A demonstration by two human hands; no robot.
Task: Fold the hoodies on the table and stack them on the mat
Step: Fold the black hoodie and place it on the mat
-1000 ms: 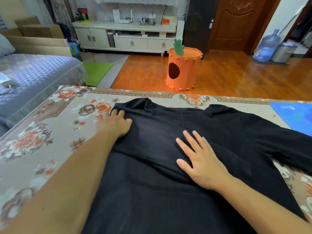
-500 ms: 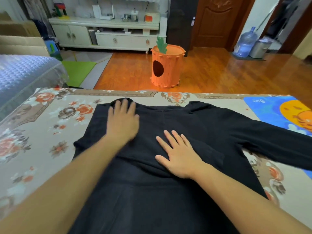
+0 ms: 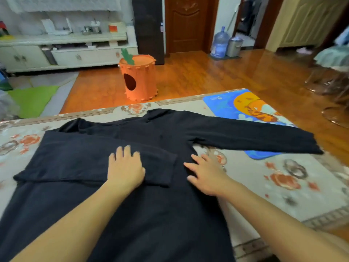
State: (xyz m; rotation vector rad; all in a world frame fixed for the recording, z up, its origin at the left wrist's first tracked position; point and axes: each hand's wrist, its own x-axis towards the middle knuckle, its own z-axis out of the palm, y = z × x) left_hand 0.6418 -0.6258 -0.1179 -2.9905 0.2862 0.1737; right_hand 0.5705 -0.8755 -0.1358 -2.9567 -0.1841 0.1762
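A black hoodie (image 3: 79, 157) lies flat on the floral-covered table (image 3: 283, 195). Its left sleeve is folded across the chest, the cuff ending near the middle. My left hand (image 3: 125, 168) presses flat on that folded sleeve with straight fingers. My right hand (image 3: 204, 174) rests flat at the hoodie's right side edge, just below the armpit, fingers spread. The right sleeve (image 3: 255, 138) stretches out to the right and lies over the blue and orange mat (image 3: 236, 103) at the table's far right.
Beyond the table's far edge stands an orange carrot-shaped bin (image 3: 138, 78) on the wooden floor. A white cabinet (image 3: 66, 52) lines the back wall. A water bottle (image 3: 220, 42) and metal bin (image 3: 234, 47) stand by the door. Chairs sit at the right.
The view has swung to the right, bringing the mat into sight. Both hands have slid rightward over the hoodie: the left from the shoulder onto the folded sleeve, the right to the side edge.
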